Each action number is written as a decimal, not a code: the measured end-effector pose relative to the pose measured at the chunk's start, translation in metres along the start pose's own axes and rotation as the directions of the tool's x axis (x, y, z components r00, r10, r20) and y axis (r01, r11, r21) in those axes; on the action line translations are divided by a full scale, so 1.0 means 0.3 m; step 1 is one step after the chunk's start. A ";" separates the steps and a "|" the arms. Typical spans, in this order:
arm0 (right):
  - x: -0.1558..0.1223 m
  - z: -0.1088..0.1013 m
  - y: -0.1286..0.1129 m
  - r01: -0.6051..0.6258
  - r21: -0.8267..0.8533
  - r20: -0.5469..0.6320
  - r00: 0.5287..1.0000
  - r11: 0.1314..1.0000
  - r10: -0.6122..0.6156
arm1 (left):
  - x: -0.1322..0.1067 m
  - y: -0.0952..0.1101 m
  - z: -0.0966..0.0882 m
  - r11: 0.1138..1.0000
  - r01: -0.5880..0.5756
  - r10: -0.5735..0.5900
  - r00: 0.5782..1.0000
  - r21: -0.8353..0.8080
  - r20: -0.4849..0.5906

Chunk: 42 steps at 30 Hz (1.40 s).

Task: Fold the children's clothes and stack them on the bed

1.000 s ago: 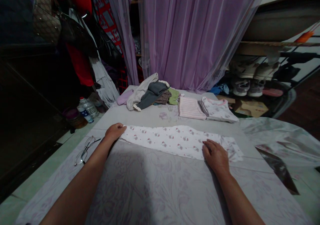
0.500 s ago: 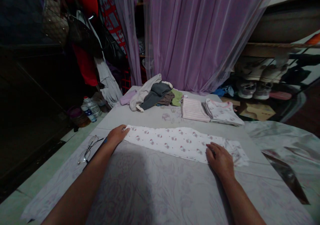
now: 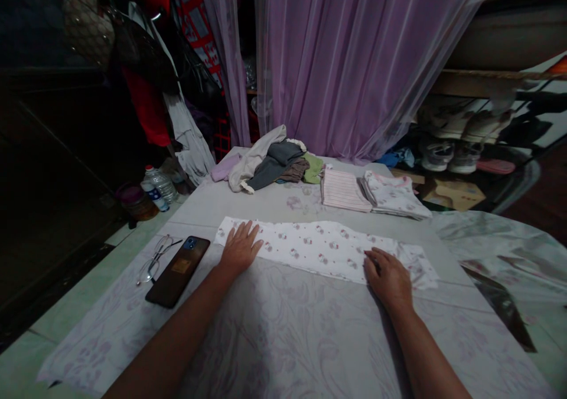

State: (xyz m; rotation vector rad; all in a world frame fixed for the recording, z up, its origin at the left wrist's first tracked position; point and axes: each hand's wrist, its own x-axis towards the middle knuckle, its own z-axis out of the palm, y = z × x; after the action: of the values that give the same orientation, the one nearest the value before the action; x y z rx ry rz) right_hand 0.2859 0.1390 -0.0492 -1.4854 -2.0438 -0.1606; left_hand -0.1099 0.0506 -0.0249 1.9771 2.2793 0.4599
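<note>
A pair of white pants (image 3: pixel 305 244) with a small red-and-grey character print lies folded lengthwise in a long strip across the table. My left hand (image 3: pixel 239 248) rests flat near its left end, fingers spread and palm down. Toward the right part of the strip, my right hand (image 3: pixel 390 275) has its fingers bent, with thumb and fingertips close together on the fabric. Beyond my right hand the end (image 3: pixel 419 266) of the pants looks wrinkled.
Left of my left forearm lie a dark phone (image 3: pixel 179 272) and eyeglasses (image 3: pixel 155 260). At the back are a heap of loose clothes (image 3: pixel 274 163), folded striped cloth (image 3: pixel 343 189) and a folded printed top (image 3: pixel 392 193). Clear plastic (image 3: pixel 500 245) lies at the right edge.
My left hand has let go of the left end of the pants, moved right and flattened onto them. The phone now shows fully. My right hand stays in place.
</note>
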 end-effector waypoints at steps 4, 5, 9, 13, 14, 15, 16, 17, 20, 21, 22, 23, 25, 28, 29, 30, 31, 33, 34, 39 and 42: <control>0.002 -0.002 0.000 0.001 0.013 0.000 1.000 1.000 -0.001 | 0.001 -0.066 -0.035 0.996 0.090 -0.090 0.995 0.009 0.028; 0.002 -0.002 0.000 0.000 0.017 -0.001 1.000 1.000 0.000 | 0.002 -0.082 -0.047 0.995 0.096 -0.097 0.995 0.009 0.027; 0.003 -0.003 -0.002 0.000 0.020 -0.003 1.000 1.000 0.000 | 0.011 -0.144 -0.133 0.988 0.139 -0.135 0.989 0.063 -0.060; 0.003 -0.004 -0.003 -0.004 0.016 -0.012 1.000 1.000 0.004 | 0.029 -0.201 -0.242 0.933 0.313 -0.308 0.950 0.176 -0.058; 0.003 -0.004 -0.003 -0.002 0.019 -0.014 1.000 1.000 0.003 | 0.034 -0.210 -0.261 0.922 0.341 -0.342 0.939 0.181 -0.028; 0.003 -0.004 -0.003 -0.001 0.024 -0.016 1.000 1.000 0.001 | 0.039 -0.216 -0.274 0.917 0.361 -0.367 0.930 0.172 0.005; 0.003 -0.004 -0.003 0.000 0.028 -0.019 1.000 1.000 0.000 | 0.044 -0.220 -0.282 0.915 0.375 -0.384 0.922 0.151 0.039; 0.002 -0.004 -0.003 0.002 0.032 -0.021 1.000 0.999 -0.002 | 0.048 -0.220 -0.285 0.913 0.389 -0.399 0.915 0.125 0.067; 0.002 -0.002 -0.002 0.005 0.037 -0.025 1.000 0.999 -0.004 | 0.060 -0.212 -0.277 0.906 0.422 -0.424 0.900 0.042 0.101; 0.001 -0.002 -0.001 0.006 0.037 -0.026 1.000 0.999 -0.005 | 0.063 -0.208 -0.273 0.908 0.419 -0.417 0.904 0.005 0.097; 0.001 -0.001 -0.001 0.007 0.037 -0.026 1.000 0.999 -0.006 | 0.066 -0.204 -0.270 0.912 0.407 -0.402 0.911 -0.046 0.090; 0.001 -0.001 0.000 0.009 0.038 -0.028 1.000 0.999 -0.008 | 0.068 -0.201 -0.268 0.914 0.390 -0.382 0.920 -0.114 0.083; 0.000 -0.002 0.000 0.013 0.044 -0.032 0.999 0.999 -0.012 | 0.071 -0.196 -0.268 0.891 0.355 -0.351 0.934 -0.284 0.067; 0.000 -0.003 -0.002 0.022 0.055 -0.041 0.999 0.998 -0.019 | 0.070 -0.189 -0.277 0.762 0.348 -0.362 0.928 -0.546 0.087; 0.000 -0.004 -0.003 0.021 0.056 -0.044 0.999 0.998 -0.019 | 0.068 -0.185 -0.281 0.694 0.369 -0.374 0.918 -0.618 0.130; 0.000 -0.004 -0.004 0.020 0.055 -0.045 0.999 0.998 -0.017 | 0.066 -0.181 -0.286 0.621 0.397 -0.381 0.907 -0.676 0.182; 0.000 -0.004 -0.004 0.016 0.052 -0.045 0.999 0.999 -0.014 | 0.064 -0.177 -0.291 0.547 0.422 -0.384 0.894 -0.723 0.231; 0.000 -0.003 -0.004 0.007 0.045 -0.035 0.999 0.999 -0.006 | 0.062 -0.168 -0.297 0.418 0.446 -0.384 0.876 -0.791 0.291; 0.000 -0.003 -0.004 0.004 0.042 -0.030 1.000 0.999 -0.003 | 0.063 -0.164 -0.298 0.369 0.440 -0.385 0.874 -0.818 0.296; -0.002 0.000 -0.001 -0.007 0.046 -0.020 1.000 0.999 0.008 | 0.065 -0.171 -0.278 0.307 0.366 -0.425 0.879 -0.879 0.218; -0.002 0.002 0.000 -0.009 0.046 -0.008 1.000 0.999 0.010 | 0.054 -0.200 -0.256 0.532 0.377 -0.489 0.868 -0.758 0.088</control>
State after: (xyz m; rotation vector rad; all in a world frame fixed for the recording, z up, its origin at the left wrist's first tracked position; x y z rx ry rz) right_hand 0.2857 0.1386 -0.0500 -1.4639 -2.0203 -0.1143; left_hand -0.1896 0.0465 0.0332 0.9343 2.0009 1.2608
